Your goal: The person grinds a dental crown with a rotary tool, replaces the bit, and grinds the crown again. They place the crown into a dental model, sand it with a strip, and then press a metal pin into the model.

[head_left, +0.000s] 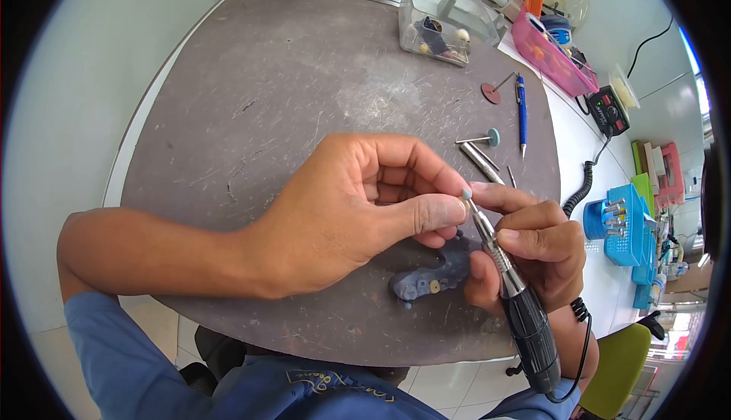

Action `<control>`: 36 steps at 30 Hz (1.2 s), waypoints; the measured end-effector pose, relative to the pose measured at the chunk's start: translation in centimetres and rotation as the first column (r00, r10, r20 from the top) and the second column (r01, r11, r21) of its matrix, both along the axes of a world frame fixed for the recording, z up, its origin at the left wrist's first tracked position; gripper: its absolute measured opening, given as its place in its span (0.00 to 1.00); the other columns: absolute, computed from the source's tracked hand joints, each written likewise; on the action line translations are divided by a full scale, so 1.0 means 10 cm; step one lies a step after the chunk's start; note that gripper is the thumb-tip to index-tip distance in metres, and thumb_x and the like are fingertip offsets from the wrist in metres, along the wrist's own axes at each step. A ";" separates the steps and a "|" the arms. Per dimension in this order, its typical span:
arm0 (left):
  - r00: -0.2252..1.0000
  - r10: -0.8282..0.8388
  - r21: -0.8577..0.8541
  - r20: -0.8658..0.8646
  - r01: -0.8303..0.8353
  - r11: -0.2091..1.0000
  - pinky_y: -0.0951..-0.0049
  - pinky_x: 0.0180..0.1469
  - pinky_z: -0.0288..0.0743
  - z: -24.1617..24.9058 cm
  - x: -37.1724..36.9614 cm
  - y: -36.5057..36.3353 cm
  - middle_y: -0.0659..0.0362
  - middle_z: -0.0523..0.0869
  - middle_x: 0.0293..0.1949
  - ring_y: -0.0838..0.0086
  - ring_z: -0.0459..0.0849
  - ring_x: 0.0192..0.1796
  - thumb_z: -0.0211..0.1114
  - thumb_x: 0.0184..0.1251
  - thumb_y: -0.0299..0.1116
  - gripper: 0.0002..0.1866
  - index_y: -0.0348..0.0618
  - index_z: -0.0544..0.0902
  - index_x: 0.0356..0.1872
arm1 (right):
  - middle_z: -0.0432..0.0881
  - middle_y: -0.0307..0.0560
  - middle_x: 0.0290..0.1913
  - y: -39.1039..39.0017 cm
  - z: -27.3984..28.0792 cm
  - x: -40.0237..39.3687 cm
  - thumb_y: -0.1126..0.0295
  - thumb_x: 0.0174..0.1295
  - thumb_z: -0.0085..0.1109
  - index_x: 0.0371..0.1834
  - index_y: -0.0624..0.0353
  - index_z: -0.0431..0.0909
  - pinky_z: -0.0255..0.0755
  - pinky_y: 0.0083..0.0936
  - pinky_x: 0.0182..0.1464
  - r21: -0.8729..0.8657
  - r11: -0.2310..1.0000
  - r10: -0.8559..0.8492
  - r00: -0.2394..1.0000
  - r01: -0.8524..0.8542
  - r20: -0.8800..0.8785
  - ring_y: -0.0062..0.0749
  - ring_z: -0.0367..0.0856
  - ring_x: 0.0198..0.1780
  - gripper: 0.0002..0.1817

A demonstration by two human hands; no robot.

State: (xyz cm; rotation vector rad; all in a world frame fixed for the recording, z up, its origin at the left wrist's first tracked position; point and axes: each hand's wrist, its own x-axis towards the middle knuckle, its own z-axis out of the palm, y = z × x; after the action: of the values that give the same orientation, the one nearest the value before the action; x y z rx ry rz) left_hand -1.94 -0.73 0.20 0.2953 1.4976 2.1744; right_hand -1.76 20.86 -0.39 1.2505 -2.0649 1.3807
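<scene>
My right hand (544, 249) is wrapped round a rotary handpiece (525, 317) with a silver nose and a black body, its cord trailing from the lower end. A small blue-green polishing tip (467, 193) shows at the nose end of the handpiece. Thumb and index finger of my left hand (343, 199) pinch this tip, while the other fingers curl underneath. Below both hands lies a dark grey dental model (419, 284) with one yellowish tooth (435, 287), partly covered by my fingers.
Beyond my hands lie a metal rod (481, 162), a blue-green wheel on a shank (493, 137), a dark red disc (491, 93) and a blue mechanical pencil (521, 115). A clear plastic box (438, 58), pink basket (552, 62), control box (609, 110) and blue bur stand (598, 222) stand farther out.
</scene>
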 end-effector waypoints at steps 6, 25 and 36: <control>1.000 0.004 0.005 -0.001 -0.004 1.000 0.75 0.47 0.85 -0.01 0.00 0.00 0.54 0.85 0.44 0.76 0.86 0.43 0.65 0.69 0.25 0.08 0.34 0.80 0.45 | 0.80 0.51 0.34 0.01 0.00 0.01 0.80 0.48 0.76 0.43 0.62 0.72 0.85 0.36 0.45 -0.003 1.000 0.005 1.000 -0.005 0.005 0.58 0.86 0.48 0.22; 1.000 0.010 0.011 0.008 -0.010 1.000 0.75 0.47 0.84 0.00 0.00 0.01 0.54 0.84 0.45 0.75 0.86 0.44 0.65 0.69 0.25 0.07 0.33 0.81 0.44 | 0.80 0.51 0.34 0.01 0.00 0.01 0.80 0.49 0.75 0.43 0.62 0.72 0.85 0.35 0.43 0.003 1.000 -0.003 1.000 0.003 0.007 0.58 0.86 0.48 0.22; 1.000 0.010 0.010 0.010 -0.010 1.000 0.75 0.47 0.84 -0.01 0.00 0.01 0.53 0.84 0.44 0.75 0.86 0.44 0.65 0.69 0.25 0.07 0.33 0.81 0.44 | 0.80 0.50 0.34 0.02 -0.01 0.01 0.80 0.49 0.76 0.43 0.62 0.73 0.84 0.36 0.44 -0.013 1.000 0.009 1.000 -0.009 0.017 0.58 0.86 0.49 0.22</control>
State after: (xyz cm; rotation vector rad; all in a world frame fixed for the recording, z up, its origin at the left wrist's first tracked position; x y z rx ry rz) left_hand -1.92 -0.63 0.15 0.2801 1.4864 2.1887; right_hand -1.66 21.04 -0.49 1.2492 -2.0606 1.4108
